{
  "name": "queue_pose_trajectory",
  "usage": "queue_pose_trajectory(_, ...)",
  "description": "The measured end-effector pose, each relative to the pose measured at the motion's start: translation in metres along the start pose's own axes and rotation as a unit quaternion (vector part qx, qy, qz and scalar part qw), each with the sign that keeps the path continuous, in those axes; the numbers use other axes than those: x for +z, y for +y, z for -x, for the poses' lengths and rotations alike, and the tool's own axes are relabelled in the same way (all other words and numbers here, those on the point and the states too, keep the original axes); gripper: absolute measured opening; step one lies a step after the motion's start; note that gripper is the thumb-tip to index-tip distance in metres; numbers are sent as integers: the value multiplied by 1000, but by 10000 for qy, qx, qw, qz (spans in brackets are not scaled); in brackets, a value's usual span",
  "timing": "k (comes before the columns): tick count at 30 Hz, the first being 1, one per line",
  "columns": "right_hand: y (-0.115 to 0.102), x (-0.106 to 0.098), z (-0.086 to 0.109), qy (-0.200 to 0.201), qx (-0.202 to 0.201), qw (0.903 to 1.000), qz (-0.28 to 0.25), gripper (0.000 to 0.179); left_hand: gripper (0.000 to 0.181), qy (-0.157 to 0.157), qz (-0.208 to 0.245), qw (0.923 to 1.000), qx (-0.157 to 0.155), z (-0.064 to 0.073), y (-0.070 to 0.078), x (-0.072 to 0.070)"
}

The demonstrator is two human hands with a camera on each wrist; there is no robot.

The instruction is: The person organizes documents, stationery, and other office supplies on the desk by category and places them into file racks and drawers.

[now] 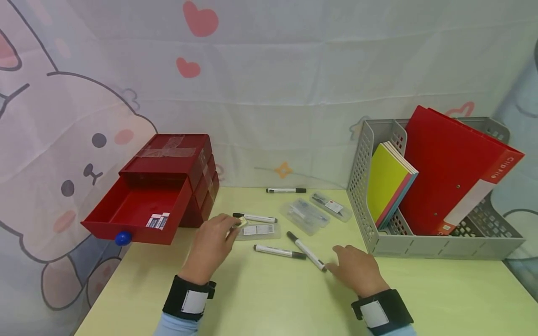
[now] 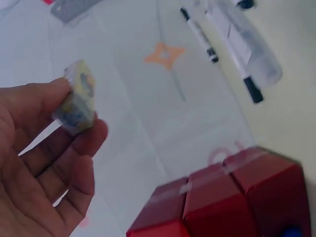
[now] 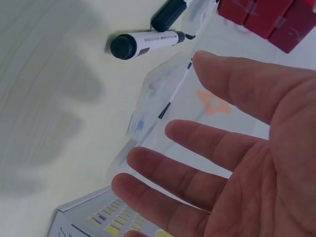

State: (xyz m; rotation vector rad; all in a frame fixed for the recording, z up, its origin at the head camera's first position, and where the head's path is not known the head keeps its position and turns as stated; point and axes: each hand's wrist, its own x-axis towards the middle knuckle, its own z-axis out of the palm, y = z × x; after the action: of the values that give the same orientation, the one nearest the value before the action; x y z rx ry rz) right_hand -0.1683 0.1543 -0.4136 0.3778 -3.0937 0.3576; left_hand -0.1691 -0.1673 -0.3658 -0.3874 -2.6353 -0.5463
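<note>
My left hand (image 1: 211, 246) pinches a small pale-yellow patterned block (image 2: 77, 98) between thumb and fingers, above a clear plastic case (image 1: 258, 230) and a marker (image 1: 259, 218). In the left wrist view its printed sides face the camera. My right hand (image 1: 356, 271) is held over the table with nothing in it; the right wrist view shows its fingers spread and loosely bent. Close to its fingertips lies a slanted black-capped marker (image 1: 307, 252). Another marker (image 1: 279, 252) lies between the hands. To the left, a red drawer (image 1: 138, 198) is pulled out, with small labelled blocks (image 1: 158, 220) inside.
The stacked red drawer boxes (image 1: 176, 151) stand at the left. More clear cases (image 1: 304, 215) and a marker (image 1: 286, 190) lie toward the back. At the right, a grey organizer (image 1: 441, 247) holds a red clip file (image 1: 449, 172) and several notebooks (image 1: 386, 182).
</note>
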Motion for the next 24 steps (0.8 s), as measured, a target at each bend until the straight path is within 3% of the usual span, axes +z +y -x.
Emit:
queue_pose_trajectory(4, 1, -1, 1, 30, -37, 10000, -28, 44, 27, 1005, 28, 9949, -69, -3, -13, -22)
queue_pose_trajectory(8, 3, 0, 2, 34, -55, 10000, -49, 44, 26, 2039, -125, 9787, -214, -4, -30, -42)
queue_pose_trajectory(11, 4, 1, 2, 11, -52, 10000, -75, 45, 27, 2485, -304, 9666, -554, -3, -42, -57)
queue_pose_trajectory(14, 4, 1, 2, -22, -54, 9999, -100, 45, 26, 2694, -495, 9568, -980, -1, -54, -69)
queue_pose_trajectory(17, 4, 0, 2, -57, -49, 9999, -127, 44, 27, 2691, -589, 9501, -1462, 1, -65, -78)
queue_pose_trajectory(24, 5, 1, 2, -154, 17, 9996, -224, 45, 34, 2020, -816, 9366, -2743, 1, -84, -94)
